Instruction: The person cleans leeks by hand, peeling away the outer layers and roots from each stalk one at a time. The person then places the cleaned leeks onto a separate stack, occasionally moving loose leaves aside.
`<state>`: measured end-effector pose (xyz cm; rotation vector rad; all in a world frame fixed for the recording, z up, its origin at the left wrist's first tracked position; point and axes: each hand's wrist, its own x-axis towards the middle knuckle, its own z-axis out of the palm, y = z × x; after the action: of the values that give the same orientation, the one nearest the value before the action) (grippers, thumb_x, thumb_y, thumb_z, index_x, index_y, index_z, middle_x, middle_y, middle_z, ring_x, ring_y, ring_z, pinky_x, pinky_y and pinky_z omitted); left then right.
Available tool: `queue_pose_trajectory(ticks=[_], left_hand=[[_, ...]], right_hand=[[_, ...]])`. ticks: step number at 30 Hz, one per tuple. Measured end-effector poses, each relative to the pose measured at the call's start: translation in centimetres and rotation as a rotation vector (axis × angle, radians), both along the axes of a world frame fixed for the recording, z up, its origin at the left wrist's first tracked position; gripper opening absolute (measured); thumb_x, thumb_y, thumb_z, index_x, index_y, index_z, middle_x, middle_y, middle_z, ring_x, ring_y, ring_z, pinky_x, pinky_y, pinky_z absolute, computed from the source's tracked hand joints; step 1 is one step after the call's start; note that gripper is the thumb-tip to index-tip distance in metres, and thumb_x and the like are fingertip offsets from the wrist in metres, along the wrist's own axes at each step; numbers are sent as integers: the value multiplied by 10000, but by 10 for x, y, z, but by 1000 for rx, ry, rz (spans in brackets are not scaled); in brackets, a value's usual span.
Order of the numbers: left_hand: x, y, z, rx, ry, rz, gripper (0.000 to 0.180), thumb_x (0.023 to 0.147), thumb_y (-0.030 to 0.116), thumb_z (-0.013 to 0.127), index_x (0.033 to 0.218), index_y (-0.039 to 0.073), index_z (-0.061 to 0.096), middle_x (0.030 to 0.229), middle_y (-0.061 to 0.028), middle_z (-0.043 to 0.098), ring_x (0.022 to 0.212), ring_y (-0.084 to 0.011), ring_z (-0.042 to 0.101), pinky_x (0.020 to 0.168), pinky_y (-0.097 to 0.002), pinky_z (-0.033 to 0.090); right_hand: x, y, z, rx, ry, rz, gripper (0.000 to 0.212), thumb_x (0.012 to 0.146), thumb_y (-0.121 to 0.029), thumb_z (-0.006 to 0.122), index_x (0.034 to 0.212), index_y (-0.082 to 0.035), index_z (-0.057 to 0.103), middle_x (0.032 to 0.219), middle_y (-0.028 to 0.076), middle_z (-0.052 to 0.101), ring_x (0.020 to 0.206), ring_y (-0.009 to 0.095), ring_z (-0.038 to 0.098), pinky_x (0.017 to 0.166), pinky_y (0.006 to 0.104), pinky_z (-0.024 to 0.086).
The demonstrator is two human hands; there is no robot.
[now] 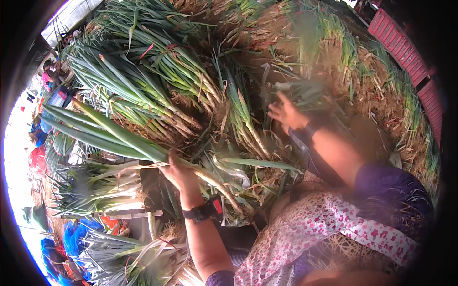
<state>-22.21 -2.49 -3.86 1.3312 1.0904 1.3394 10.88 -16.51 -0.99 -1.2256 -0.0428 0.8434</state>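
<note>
My left hand (179, 172) is closed around a long green onion (112, 135). Its thick leaves reach up to the left, and its paler stalk runs down to the right past my wrist, ending in roots. My right hand (287, 113) is raised on the right with fingers apart, and nothing shows in its grip. Blurred leafy scraps (310, 93) are just beyond its fingers. Under and between my hands lies a litter of peeled leaves (234, 171), with a small onion bunch (241, 109) left of my right hand.
A large heap of untrimmed green onions (129, 81) fills the far left. Cleaned white-stalked onions (114, 183) lie in a rack near my left forearm, with another bunch (119, 255) below. Red slatted panels (398, 45) stand far right; blue netting (78, 240) is at lower left.
</note>
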Motion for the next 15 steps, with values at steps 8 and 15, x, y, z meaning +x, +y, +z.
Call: queue_pose_trajectory(ticks=[8,15], left_hand=[[46,-25,19,-125,-176,-187,722,825,165,552,1420,145,142,1059,-79,483,896,-165,495,792,-298,429],[23,9,11,-249,-699,-609,460,875,242,479,1288,55,401,1084,-119,554,1000,-217,517,886,-363,394]], right_hand=[[-187,55,-23,19,-957,1013,593,803,-129,606,1338,-113,351,1037,91,583,953,207,545,856,313,430],[-170,73,-2,177,-547,1027,206,860,-134,531,1059,-93,567,822,8,585,730,100,567,696,259,496]])
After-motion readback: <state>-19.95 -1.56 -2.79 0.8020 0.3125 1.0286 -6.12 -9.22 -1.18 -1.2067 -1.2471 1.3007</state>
